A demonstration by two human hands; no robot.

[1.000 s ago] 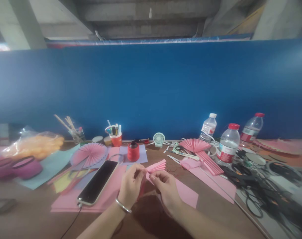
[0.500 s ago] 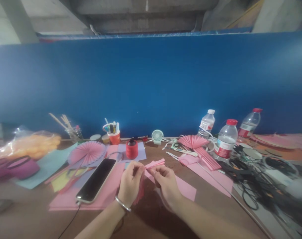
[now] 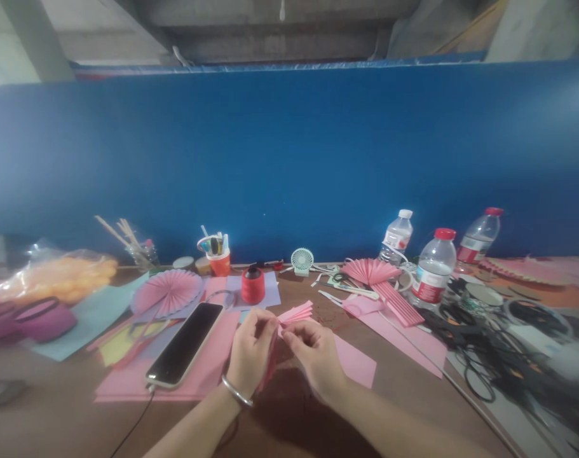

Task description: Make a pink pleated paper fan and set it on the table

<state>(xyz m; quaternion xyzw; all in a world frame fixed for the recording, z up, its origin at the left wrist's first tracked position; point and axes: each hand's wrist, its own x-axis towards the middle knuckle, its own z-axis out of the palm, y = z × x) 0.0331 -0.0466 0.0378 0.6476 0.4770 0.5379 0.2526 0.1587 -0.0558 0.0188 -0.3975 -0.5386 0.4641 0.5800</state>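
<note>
Pleated pink paper [image 3: 296, 312] is pinched at its middle between my two hands, its folds fanning out at the top. My left hand [image 3: 255, 346], with a silver bangle at the wrist, closes its thumb and fingers on it. The fingertips of my right hand [image 3: 313, 350] press together at the same spot. The paper's lower part is mostly hidden behind my left hand. A red thread spool [image 3: 253, 285] stands just beyond my left hand. Under and beside my right hand lies a flat pink sheet [image 3: 357, 361].
A phone [image 3: 185, 345] lies on pink paper at left, near a round pink paper fan [image 3: 166, 293]. Scissors [image 3: 330, 298], folded fans [image 3: 371, 271] and water bottles [image 3: 433, 268] stand or lie at right, with tangled black cables [image 3: 475, 337]. A small fan [image 3: 302, 261] is at the back.
My right hand has shifted slightly left, closer to my left hand. The pleats at the top of the pink paper have tilted upward and spread a little.
</note>
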